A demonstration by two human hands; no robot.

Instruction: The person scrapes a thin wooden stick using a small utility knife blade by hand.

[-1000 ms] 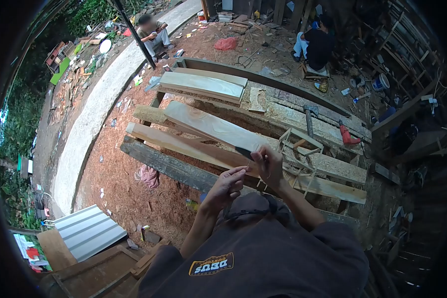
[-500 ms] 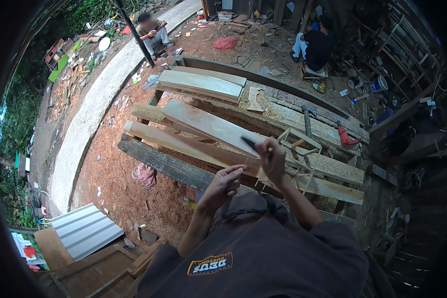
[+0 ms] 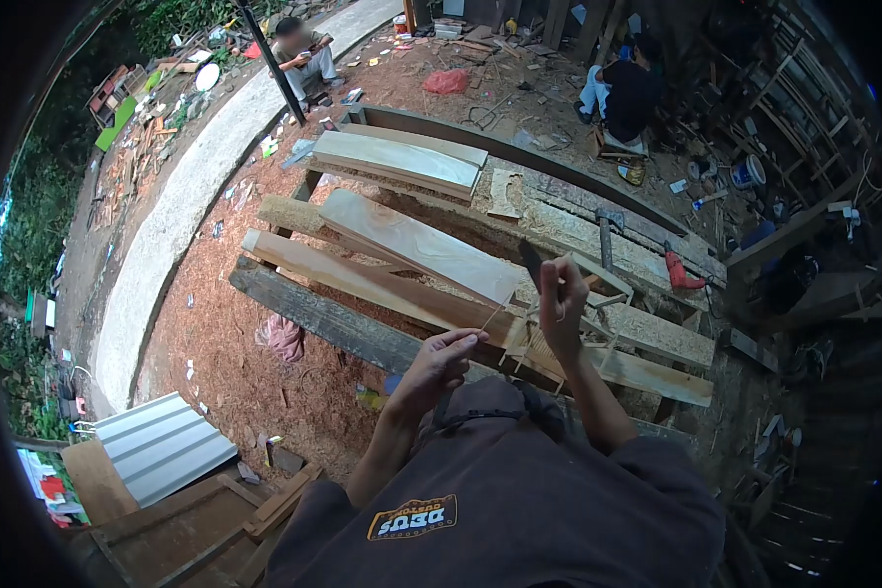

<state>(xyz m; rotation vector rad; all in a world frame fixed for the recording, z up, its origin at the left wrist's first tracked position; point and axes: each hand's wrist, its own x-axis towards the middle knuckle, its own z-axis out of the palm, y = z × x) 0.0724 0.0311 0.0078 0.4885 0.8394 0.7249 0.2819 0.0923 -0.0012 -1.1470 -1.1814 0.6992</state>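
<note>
In the head view, your left hand (image 3: 443, 365) pinches a thin stick (image 3: 494, 318) between thumb and fingertips, above the near plank (image 3: 382, 286); your right hand (image 3: 563, 299) is clenched round what looks like a dark knife (image 3: 529, 261), its grip hidden in your fist — the blade points up, apart from the stick. The stick seems already slender, and is not yet laid down; how much trimming is left is too small to tell. Under your right arm (image 3: 598, 402) lies a small slatted frame (image 3: 603, 271), partly covered, its bars seemingly joined already — the nearest thing in the way of that hand; beyond it rest a hammer (image 3: 605, 245) and a red power tool (image 3: 680, 272); pale boards (image 3: 397, 162) lie on the far side; two people, one by the path (image 3: 304, 64), one farther right (image 3: 629, 98), sit well apart from you.
</note>
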